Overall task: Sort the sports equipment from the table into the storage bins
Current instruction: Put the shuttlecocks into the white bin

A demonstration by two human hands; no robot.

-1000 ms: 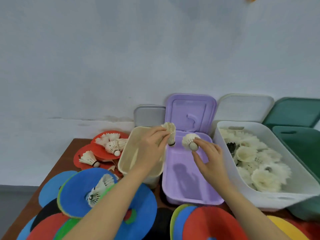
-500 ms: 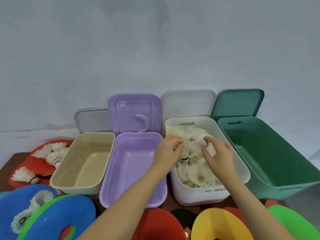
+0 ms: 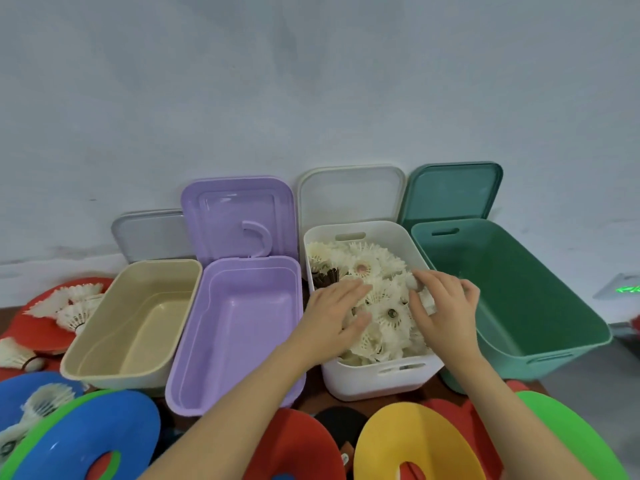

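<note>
A brown table [image 3: 313,382] stands against a pale grey wall [image 3: 242,98] and carries four open bins in a row, each with its lid leaning on the wall behind. From 9 to 3 o'clock they run: beige bin [image 3: 104,351], purple bin [image 3: 194,375], white bin [image 3: 381,379], green bin [image 3: 554,327]. The white bin is heaped with shuttlecocks [image 3: 388,306]. More loose shuttlecocks [image 3: 69,306] lie on red discs [image 3: 38,323] at 9 o'clock. Along 6 o'clock overlap a blue disc [image 3: 86,434], a yellow disc [image 3: 415,438] and a green disc [image 3: 571,438]. At 3 o'clock, off the table, a small green light [image 3: 627,289] glows on the floor.

Half a second ago both hands pinched a shuttlecock each above the white bin. Now the left hand [image 3: 332,317] lies flat on the pile, its grip apart with fingers straight. The right hand [image 3: 446,306] has sunk lower too, at the pile's 3 o'clock side, its grip curled round a shuttlecock [image 3: 414,282] whose white tip shows at the fingertips. The view has barely shifted.

No readable writing or brand shows on any bin, lid or disc.
</note>
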